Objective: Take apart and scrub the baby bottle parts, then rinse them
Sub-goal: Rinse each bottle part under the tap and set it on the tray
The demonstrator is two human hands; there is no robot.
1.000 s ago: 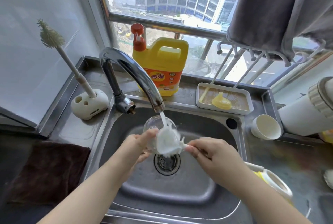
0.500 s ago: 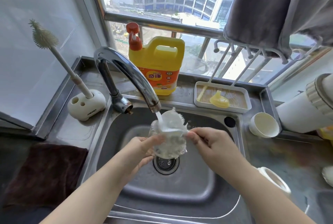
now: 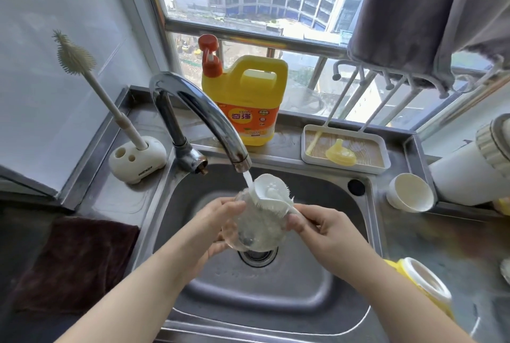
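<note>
Starting at the left edge of the worktop, there's a dark brown cloth lying flat at the front, and behind it a white holder with a long bristly brush stuck in it, leaning toward the wall. Then the chrome tap arcs over the steel sink with water running, and a big yellow detergent jug with a red pump sits on the back ledge right behind it. Over the drain, the left hand is wrapped around the clear baby bottle, fingers curled on its side, holding it tilted with the mouth up under the stream. The right hand pinches the handle of a white bottle brush, whose head is at the bottle's mouth, water hitting it. On the back ledge to the right is a white tray with a yellow nipple piece on it. Further right there's a white cup lying on its side by the sink's right rim, a big white canister beside that, and a yellow-and-white ring part near the worktop's front right, partly behind the right forearm.
</note>
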